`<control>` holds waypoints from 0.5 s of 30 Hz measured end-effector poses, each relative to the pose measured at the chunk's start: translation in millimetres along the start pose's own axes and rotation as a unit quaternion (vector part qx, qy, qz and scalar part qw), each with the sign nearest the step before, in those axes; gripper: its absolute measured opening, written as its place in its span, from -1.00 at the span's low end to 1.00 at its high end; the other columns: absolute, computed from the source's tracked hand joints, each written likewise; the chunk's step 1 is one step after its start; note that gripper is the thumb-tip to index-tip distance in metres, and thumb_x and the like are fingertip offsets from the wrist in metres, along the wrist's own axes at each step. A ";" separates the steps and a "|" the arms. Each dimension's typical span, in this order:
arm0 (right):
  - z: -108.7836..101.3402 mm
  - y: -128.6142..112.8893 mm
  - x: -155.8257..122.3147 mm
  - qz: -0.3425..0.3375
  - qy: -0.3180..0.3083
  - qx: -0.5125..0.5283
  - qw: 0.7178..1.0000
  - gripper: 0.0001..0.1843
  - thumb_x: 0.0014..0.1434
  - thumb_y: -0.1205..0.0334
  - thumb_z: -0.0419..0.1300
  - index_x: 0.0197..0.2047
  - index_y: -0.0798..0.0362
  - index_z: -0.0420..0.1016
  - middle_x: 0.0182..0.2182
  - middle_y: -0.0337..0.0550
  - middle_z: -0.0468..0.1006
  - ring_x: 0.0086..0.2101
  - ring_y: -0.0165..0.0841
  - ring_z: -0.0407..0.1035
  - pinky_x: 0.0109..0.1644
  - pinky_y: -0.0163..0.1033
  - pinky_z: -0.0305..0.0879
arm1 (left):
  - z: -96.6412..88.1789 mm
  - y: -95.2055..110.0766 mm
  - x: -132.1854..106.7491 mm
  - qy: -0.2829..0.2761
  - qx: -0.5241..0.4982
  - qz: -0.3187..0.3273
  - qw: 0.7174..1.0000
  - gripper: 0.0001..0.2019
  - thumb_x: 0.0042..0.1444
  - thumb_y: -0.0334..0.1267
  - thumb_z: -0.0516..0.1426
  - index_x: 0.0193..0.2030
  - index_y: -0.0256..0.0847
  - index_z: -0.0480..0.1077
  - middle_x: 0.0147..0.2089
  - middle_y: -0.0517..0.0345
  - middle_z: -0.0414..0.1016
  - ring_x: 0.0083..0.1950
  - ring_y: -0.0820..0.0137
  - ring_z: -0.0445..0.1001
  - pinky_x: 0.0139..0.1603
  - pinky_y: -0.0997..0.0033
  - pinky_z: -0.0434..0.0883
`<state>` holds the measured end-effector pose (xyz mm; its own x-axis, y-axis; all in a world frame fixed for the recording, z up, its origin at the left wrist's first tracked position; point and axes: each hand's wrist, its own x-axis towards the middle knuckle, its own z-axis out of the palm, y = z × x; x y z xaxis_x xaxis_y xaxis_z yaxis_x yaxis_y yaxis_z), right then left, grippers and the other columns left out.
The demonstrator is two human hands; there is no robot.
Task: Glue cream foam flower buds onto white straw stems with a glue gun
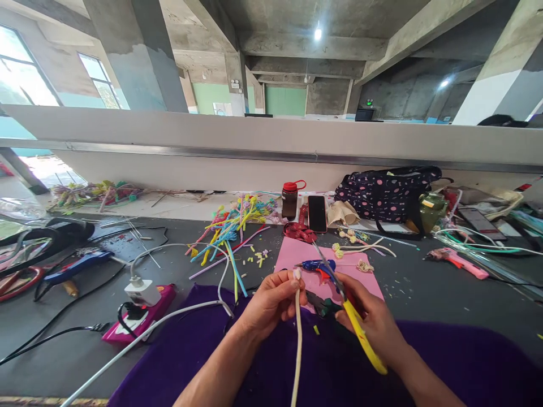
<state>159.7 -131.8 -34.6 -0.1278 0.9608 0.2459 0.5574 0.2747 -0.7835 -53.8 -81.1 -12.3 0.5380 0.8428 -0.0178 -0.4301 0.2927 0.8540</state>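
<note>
My left hand (278,297) pinches the upper end of a cream fuzzy stem (298,345), which looks like a pipe cleaner. A small whitish-pink tip (297,273) sticks out above my fingertips, and the stem hangs down toward the bottom edge. My right hand (369,314) is closed around yellow-handled scissors (360,333), whose blades point up and away to the left. A blue glue gun (316,265) lies behind both hands on a pink sheet (292,249). Between the hands are green-handled pliers (328,307), partly hidden.
Colourful fuzzy stems (237,226) lie in a pile behind, near cut bits. A power strip (159,311) with cables stands left. A red-capped bottle (290,200), a phone (317,213) and a patterned bag (382,195) line the back. A pink glue gun (460,262) lies right.
</note>
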 end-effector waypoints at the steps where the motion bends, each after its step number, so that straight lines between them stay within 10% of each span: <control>1: -5.0 5.1 -3.1 0.014 0.003 -0.021 1.000 -0.39 0.05 0.09 0.15 0.17 -0.02 0.12 -0.30 -0.24 0.44 -0.40 -0.39 0.33 -0.35 -0.36 0.28 | -0.3 -0.3 -0.3 0.005 0.005 0.003 1.000 -0.79 -0.03 -0.19 0.20 -0.40 -0.32 0.36 -0.56 0.16 0.44 -0.72 0.66 0.21 -0.75 0.68 0.02; 15: -116.7 119.1 -80.3 0.137 0.012 -0.335 0.932 -0.44 -0.01 -0.01 0.16 0.09 -0.13 0.30 -0.12 -0.13 0.54 -0.23 -0.18 0.47 -0.25 -0.19 0.41 | 6.3 -2.4 -3.6 0.000 0.081 0.007 0.997 -0.79 -0.02 -0.17 0.19 -0.45 -0.30 0.35 -0.56 0.18 0.44 -0.68 0.64 0.23 -0.69 0.66 0.08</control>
<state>332.1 -180.6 -81.1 0.1086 0.9882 0.1076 0.9547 -0.0735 -0.2885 -50.2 -87.7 -10.9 0.5324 0.8465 -0.0054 -0.3148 0.2039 0.9270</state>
